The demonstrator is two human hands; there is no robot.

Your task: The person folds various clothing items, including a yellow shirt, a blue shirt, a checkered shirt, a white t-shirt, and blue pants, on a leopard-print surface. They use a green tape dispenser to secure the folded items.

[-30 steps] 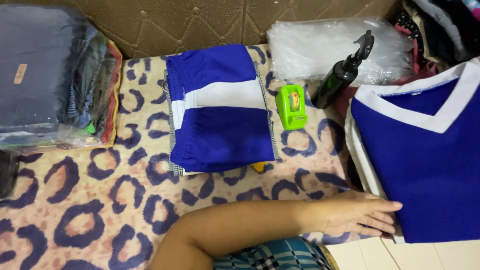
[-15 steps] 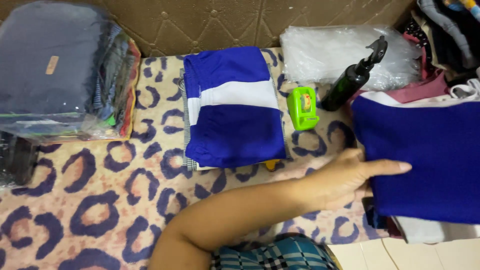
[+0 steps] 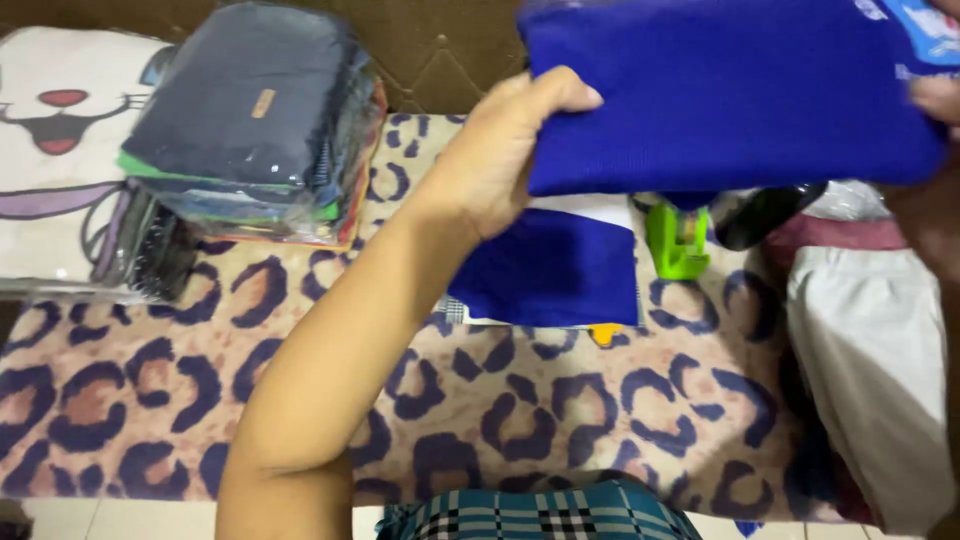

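Head view: my left hand (image 3: 495, 150) gripped the left edge of the folded blue garment (image 3: 725, 95), lifted above the leopard-print mat (image 3: 560, 420); my right hand (image 3: 930, 200), at the frame edge, appeared to hold its other side. Mid-carry, I judged; the next move called for a level set-down, keeping the fold intact, perhaps beside the folded blue-and-white shorts (image 3: 555, 265).

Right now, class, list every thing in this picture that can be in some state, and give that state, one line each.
Blue jersey: folded, lifted, gripped at both ends.
Left hand: closed on the jersey's edge.
Right hand: mostly out of frame, at the jersey's other end.
Blue shorts: folded, flat on the mat.
Stack of packed clothes: piled, wrapped in clear plastic.
Green tape dispenser: standing on the mat.
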